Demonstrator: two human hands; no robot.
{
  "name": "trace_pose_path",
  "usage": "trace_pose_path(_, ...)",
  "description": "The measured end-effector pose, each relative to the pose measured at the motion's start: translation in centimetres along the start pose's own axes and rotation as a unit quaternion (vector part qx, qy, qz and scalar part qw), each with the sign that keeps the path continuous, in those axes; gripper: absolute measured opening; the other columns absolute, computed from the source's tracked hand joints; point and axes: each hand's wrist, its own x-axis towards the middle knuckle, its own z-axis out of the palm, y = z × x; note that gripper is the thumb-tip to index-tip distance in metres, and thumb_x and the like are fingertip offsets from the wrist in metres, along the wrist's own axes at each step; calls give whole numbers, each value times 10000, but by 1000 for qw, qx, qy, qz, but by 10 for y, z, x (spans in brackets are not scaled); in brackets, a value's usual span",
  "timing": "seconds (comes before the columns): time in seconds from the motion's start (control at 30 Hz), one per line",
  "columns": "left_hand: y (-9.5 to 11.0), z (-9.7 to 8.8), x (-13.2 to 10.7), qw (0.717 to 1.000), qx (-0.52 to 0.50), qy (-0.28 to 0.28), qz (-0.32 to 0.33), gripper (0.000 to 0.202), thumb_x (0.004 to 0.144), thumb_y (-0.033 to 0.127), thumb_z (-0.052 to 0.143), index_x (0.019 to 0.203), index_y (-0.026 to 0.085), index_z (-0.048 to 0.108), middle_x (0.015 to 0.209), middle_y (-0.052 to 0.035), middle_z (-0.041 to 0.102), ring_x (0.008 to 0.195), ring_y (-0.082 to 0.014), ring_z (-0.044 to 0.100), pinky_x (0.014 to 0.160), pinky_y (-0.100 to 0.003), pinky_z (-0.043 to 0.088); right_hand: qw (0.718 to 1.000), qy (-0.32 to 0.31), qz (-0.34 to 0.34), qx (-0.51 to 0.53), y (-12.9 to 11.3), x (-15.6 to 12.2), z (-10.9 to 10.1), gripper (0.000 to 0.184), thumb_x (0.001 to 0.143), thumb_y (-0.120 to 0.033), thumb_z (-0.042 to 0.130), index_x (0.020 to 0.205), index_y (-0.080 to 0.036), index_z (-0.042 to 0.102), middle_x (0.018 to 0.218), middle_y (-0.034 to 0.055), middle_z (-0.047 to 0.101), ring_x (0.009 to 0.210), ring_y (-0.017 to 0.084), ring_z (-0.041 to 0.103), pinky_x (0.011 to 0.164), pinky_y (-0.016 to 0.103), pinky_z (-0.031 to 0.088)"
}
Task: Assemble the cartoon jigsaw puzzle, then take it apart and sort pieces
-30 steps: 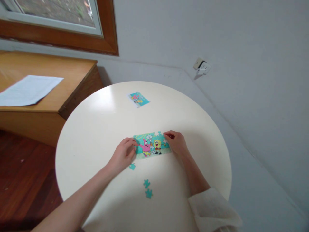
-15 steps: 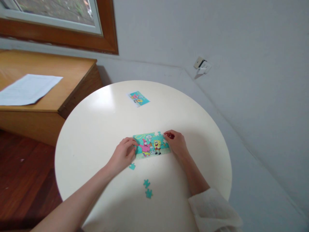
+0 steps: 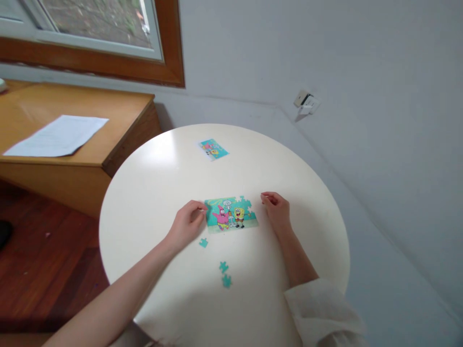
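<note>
A mostly assembled jigsaw puzzle (image 3: 217,222) of cartoon figures on teal lies flat on the round white table, with a notched gap at its upper right corner. My left hand (image 3: 187,222) is closed at the puzzle's left edge, its thumb and fingertips touching that edge. Just right of the puzzle and apart from it, my right hand (image 3: 278,209) is closed in a pinch; whatever it holds, if anything, cannot be made out. One loose teal puzzle piece (image 3: 203,243) lies below my left hand. Two more, an upper piece (image 3: 224,266) and a lower piece (image 3: 226,281), lie nearer me.
Toward the far side of the white table (image 3: 152,193) lies a small picture card (image 3: 214,149) with the same cartoon scene. A wooden desk (image 3: 123,103) at the left bears a sheet of paper (image 3: 61,136). A wall socket with a plug (image 3: 306,103) is beyond the table.
My right hand has moved away from the puzzle's upper right corner, out to the right. My left hand stays at the left edge. The whole view has shifted slightly.
</note>
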Motion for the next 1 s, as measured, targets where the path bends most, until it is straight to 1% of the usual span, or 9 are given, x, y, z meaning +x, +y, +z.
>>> trace_pose_path(0.1, 11, -8, 0, 999, 43, -6, -6, 102, 779, 219, 508, 784, 175, 600, 830, -39, 610, 789, -154, 583, 733, -280, 465, 1000, 0, -7, 8, 2, -1, 1, 262, 595, -395, 627, 706, -159, 644, 528, -10, 585, 517, 122, 516, 498, 241, 380)
trace_pose_path(0.13, 16, -12, -1, 997, 72, -22, -6, 93, 769, 217, 520, 763, 176, 603, 819, -36, 601, 774, -154, 575, 727, -280, 461, 1000, 1, -9, 9, 2, -1, 1, 258, 594, -392, 627, 704, -159, 645, 526, -11, 585, 516, 123, 520, 502, 244, 388)
trace_pose_path(0.27, 37, -26, -12, 977, 158, -143, -29, 79, 746, 205, 550, 747, 177, 623, 819, -41, 588, 728, -164, 573, 670, -278, 447, 1000, -9, -22, 10, 6, 0, 1, 253, 596, -388, 626, 705, -161, 647, 524, -9, 591, 521, 131, 540, 525, 257, 418)
trace_pose_path(0.33, 40, -30, -20, 968, 173, -176, -40, 78, 742, 218, 583, 784, 171, 629, 850, -49, 591, 726, -170, 581, 660, -276, 448, 999, -15, -28, 8, 8, 0, 2, 257, 595, -393, 625, 703, -161, 646, 513, -11, 586, 515, 130, 535, 521, 257, 416)
trace_pose_path(0.4, 39, -30, -28, 963, 181, -196, -35, 101, 725, 176, 596, 820, 167, 631, 892, -58, 595, 739, -171, 590, 671, -271, 452, 999, -21, -33, 9, 9, 0, 2, 260, 591, -396, 623, 699, -161, 643, 508, -10, 582, 509, 129, 528, 517, 257, 412)
trace_pose_path(0.57, 34, -28, -37, 952, 208, -224, -32, 136, 703, 116, 595, 823, 170, 627, 913, -71, 603, 844, -209, 585, 754, -300, 452, 998, -35, -42, 6, 10, 0, 4, 268, 594, -408, 608, 699, -163, 634, 517, -5, 586, 510, 133, 527, 521, 262, 418)
trace_pose_path(0.73, 38, -28, -36, 942, 222, -250, -36, 124, 715, 76, 545, 788, 161, 599, 909, -78, 592, 874, -216, 562, 773, -307, 438, 997, -38, -63, -21, 13, -1, 6, 290, 621, -442, 586, 706, -169, 633, 518, 1, 589, 501, 138, 528, 506, 261, 411)
trace_pose_path(0.83, 40, -27, -35, 939, 229, -251, -41, 151, 697, 47, 527, 781, 159, 581, 886, -73, 591, 851, -206, 557, 756, -294, 429, 997, -40, -67, -26, 13, -1, 6, 288, 622, -443, 587, 702, -170, 631, 518, 3, 592, 501, 140, 532, 505, 260, 412)
trace_pose_path(1.0, 42, -24, -37, 943, 222, -241, -53, 173, 685, 20, 472, 748, 169, 536, 800, -41, 595, 746, -168, 547, 662, -250, 398, 996, -44, -72, -33, 13, -2, 7, 275, 629, -429, 585, 705, -169, 635, 515, 1, 588, 495, 137, 522, 502, 256, 404)
